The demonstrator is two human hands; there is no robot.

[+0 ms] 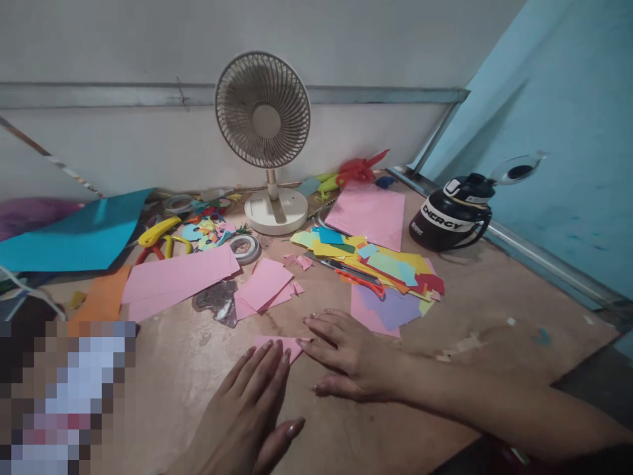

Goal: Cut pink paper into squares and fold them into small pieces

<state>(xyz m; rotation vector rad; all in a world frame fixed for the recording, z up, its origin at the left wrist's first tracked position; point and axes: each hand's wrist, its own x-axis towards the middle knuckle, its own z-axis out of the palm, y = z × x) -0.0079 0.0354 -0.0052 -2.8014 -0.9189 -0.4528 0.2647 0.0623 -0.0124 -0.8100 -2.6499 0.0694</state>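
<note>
Under my fingers on the wooden table lies a small pink piece of paper point(293, 346), with a pointed corner toward the right. My left hand point(250, 402) rests flat, its fingertips on the paper and the thumb apart. From the right, my right hand point(356, 356) reaches in with spread fingers, the tips at the paper's right corner. Part of the paper is hidden beneath the left fingers. Just beyond are pink paper pieces point(264, 284) and a crumpled clear plastic wrapper point(217, 303).
A white fan point(262, 112) stands at the back. Coloured paper strips point(390, 264) and an orange-handled cutter point(363, 280) lie right of centre. A black jug point(448, 218) stands far right. Tape point(244, 249), yellow-handled pliers point(161, 231) and a blue sheet point(84, 234) are left.
</note>
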